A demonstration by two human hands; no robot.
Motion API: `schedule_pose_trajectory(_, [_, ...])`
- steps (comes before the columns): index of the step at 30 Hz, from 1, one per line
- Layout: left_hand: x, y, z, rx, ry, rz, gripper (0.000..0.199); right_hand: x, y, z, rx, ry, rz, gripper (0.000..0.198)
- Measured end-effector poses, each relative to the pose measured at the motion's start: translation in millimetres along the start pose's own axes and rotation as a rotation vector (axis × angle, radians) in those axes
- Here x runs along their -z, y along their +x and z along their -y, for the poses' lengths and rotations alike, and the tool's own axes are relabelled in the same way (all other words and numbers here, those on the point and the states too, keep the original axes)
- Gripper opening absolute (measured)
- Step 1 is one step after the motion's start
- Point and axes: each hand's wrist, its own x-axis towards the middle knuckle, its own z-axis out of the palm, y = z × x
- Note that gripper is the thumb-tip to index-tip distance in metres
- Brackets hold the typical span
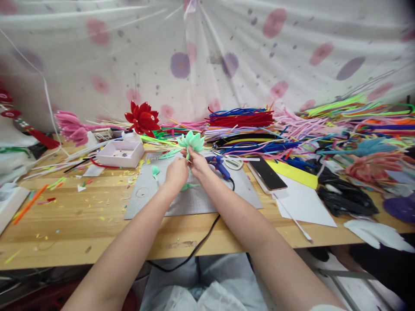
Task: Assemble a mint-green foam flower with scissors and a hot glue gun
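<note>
A mint-green flower [191, 140], seemingly made of fuzzy pipe cleaners, is held up over a grey mat [142, 203]. My right hand [197, 163] grips it just under the petals. My left hand [177, 173] is closed at the flower's stem, below the head; its fingertips are partly hidden. A small green bud [155, 170] lies on the mat to the left. Green leaf-like pieces [189, 186] show beneath my wrists. Beside my right hand rests a blue glue gun [220, 166], its black cord running off the table's front edge.
A white box [121, 154] and a red flower [142, 119] stand at the back left. Bundles of coloured pipe cleaners [241, 119] line the back. Rightward lie a phone [267, 173], white paper [306, 203] and a black plastic bag [345, 201]. Scraps litter the wooden table [81, 233].
</note>
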Motion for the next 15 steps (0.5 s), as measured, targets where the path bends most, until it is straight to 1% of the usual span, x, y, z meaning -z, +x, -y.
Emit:
schedule_pose_trajectory(1, [0,0,0,0.005,0.007,-0.004,0.024,-1,-1,1,0.005,-0.023,0.001,0.020])
schedule_pose_trajectory(2, [0,1,1,0.023,-0.034,0.013,0.023,-1,-2,2,0.002,-0.041,0.014,0.021])
schedule_pose_trajectory(3, [0,2,3,0.050,-0.120,0.041,0.022,-2,-3,4,-0.009,-0.053,0.042,0.021])
schedule_pose_trajectory(7, [-1,6,11,0.185,-0.690,0.160,0.021,0,-5,13,-0.135,-0.048,0.207,0.023])
schedule_pose_trajectory(9, [-3,6,14,0.234,-0.882,0.205,0.019,2,-6,14,-0.183,-0.039,0.248,0.021])
schedule_pose_trajectory(12, [-6,5,19,0.269,-0.962,0.241,0.021,4,-6,14,-0.188,-0.049,0.230,0.019])
schedule_pose_trajectory(15, [-9,3,22,0.221,-0.958,0.189,0.023,5,-7,12,-0.184,-0.086,0.205,0.019])
